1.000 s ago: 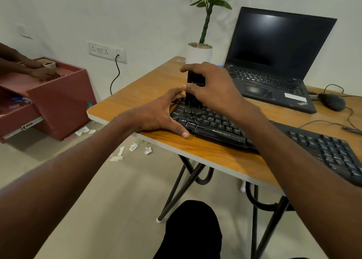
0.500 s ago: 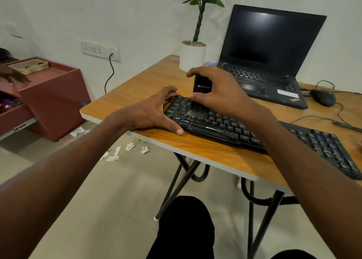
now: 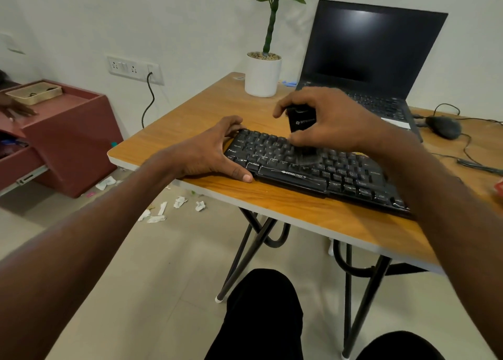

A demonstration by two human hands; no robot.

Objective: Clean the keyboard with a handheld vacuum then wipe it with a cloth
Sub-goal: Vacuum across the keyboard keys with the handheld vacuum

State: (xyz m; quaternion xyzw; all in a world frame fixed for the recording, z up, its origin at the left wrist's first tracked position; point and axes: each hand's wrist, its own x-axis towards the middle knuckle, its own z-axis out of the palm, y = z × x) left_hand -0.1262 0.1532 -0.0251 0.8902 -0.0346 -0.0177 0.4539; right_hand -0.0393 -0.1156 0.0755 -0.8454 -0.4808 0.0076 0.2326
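Note:
A black keyboard (image 3: 313, 169) lies slantwise on the wooden table (image 3: 272, 199). My left hand (image 3: 209, 152) rests at its left end, thumb along the front edge and fingers curved around the far corner. My right hand (image 3: 329, 120) grips a small black handheld vacuum (image 3: 300, 120) upright, its nozzle down on the keys near the middle of the keyboard. The nozzle tip is blurred. No cloth is visible.
An open black laptop (image 3: 373, 60) and a white potted plant (image 3: 262, 73) stand at the back. A mouse (image 3: 443, 127) with cables lies right. Paper scraps (image 3: 163, 210) litter the floor. Another person's hand (image 3: 16, 109) rests on a red cabinet (image 3: 68, 133) at left.
My right hand has slid the vacuum rightwards along the keys, from the left end towards the middle. My left hand stays at the keyboard's left end.

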